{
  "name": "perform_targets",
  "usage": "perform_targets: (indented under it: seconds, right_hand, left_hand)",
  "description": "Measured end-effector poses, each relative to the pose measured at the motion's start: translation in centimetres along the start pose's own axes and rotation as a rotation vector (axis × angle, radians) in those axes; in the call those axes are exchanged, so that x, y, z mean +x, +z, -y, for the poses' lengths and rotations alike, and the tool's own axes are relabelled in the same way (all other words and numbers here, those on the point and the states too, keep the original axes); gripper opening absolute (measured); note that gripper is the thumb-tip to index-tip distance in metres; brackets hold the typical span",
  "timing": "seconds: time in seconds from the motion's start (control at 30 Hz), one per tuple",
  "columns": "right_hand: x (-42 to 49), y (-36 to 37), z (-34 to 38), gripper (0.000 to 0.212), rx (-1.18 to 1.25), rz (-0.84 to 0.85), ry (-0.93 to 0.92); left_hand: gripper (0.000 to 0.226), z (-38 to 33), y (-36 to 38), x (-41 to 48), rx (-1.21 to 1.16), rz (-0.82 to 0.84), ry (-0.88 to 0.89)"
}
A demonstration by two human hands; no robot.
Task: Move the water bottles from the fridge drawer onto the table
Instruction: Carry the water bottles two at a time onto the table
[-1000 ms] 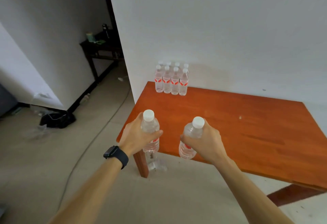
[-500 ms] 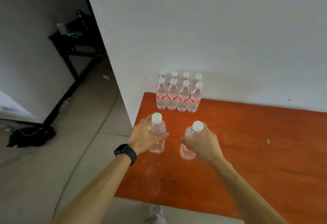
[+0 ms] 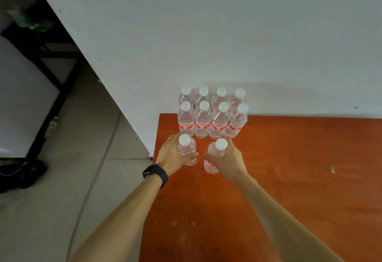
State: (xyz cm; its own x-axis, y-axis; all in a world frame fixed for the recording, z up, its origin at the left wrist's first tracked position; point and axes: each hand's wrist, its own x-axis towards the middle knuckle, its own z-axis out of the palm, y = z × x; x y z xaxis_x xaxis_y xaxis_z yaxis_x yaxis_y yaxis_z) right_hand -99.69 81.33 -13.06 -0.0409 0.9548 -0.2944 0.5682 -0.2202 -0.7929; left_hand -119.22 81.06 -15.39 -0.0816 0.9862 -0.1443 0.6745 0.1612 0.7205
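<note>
Both bottles have moved in over the surface [image 3: 289, 168] toward its far left corner. Your left hand [image 3: 171, 156] grasps the left bottle [image 3: 187, 150] and your right hand [image 3: 227, 160] the right bottle [image 3: 215, 156], fingers [image 3: 192, 155] wrapped round. Both are just before the eight-bottle block [image 3: 213, 117]; can't tell if they've landed. Likely set-down next, starting a third row.

Red labels [image 3: 202, 125] wrapped the water bottles [image 3: 219, 117] on the table [image 3: 289, 158], but no lettering on them could be read.
</note>
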Motion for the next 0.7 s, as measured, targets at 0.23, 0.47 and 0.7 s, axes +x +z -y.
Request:
perform_targets:
  seconds: [0.23, 0.47, 0.7]
  right_hand:
    - [2.3, 0.8, -0.6, 0.076, -0.015, -0.002, 0.028]
    - [1.9, 0.0, -2.9, 0.079, -0.140, 0.096, 0.045]
    - [2.9, 1.1, -1.5, 0.083, -0.090, 0.027, 0.025]
  left_hand:
    - [0.072, 1.0, 0.7, 2.6, 0.008, 0.032, -0.005]
    - [0.084, 2.9, 0.7, 2.5, -0.078, 0.110, -0.037]
    - [0.078, 3.4, 0.2, 3.7, -0.105, 0.057, -0.042]
